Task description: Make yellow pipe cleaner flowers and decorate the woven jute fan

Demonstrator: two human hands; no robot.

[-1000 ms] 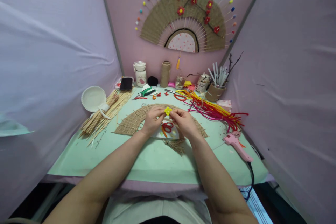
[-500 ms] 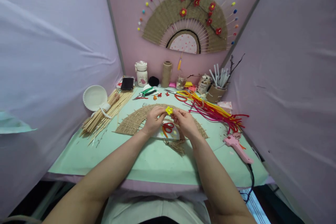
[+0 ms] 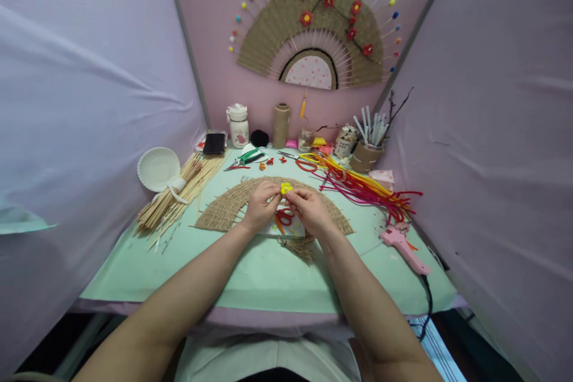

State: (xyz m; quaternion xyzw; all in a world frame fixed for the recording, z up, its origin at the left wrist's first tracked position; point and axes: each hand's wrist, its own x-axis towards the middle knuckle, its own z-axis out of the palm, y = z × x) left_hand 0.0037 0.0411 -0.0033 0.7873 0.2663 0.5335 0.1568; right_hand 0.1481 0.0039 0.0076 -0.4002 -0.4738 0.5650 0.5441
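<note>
Between my two hands is a small yellow flower (image 3: 286, 188), apparently bent from pipe cleaner. My left hand (image 3: 262, 206) pinches it from the left, and my right hand (image 3: 308, 208) grips its right side with thumb and fingers. Both hands are above a woven twine fan (image 3: 228, 203) that lies flat on the table, partly covered by them. Red-handled scissors (image 3: 285, 216) and a short orange strip rest on the fan's pale centre, below the flower. A twine tassel (image 3: 298, 249) hangs from the fan's lower edge toward me.
Thin sticks (image 3: 170, 197) lie bundled at left beside a white dish (image 3: 158, 169). Green-handled pliers (image 3: 250, 157) and small red flowers lie behind the fan. Coloured pipe cleaners (image 3: 358, 182) and a pink glue gun (image 3: 406, 249) with its cord are at right. A finished fan (image 3: 268, 36) hangs on the back wall.
My right-hand fingers have shifted slightly left around the yellow flower, which has turned a little. The whole view has shifted slightly; the other things stay in place.
</note>
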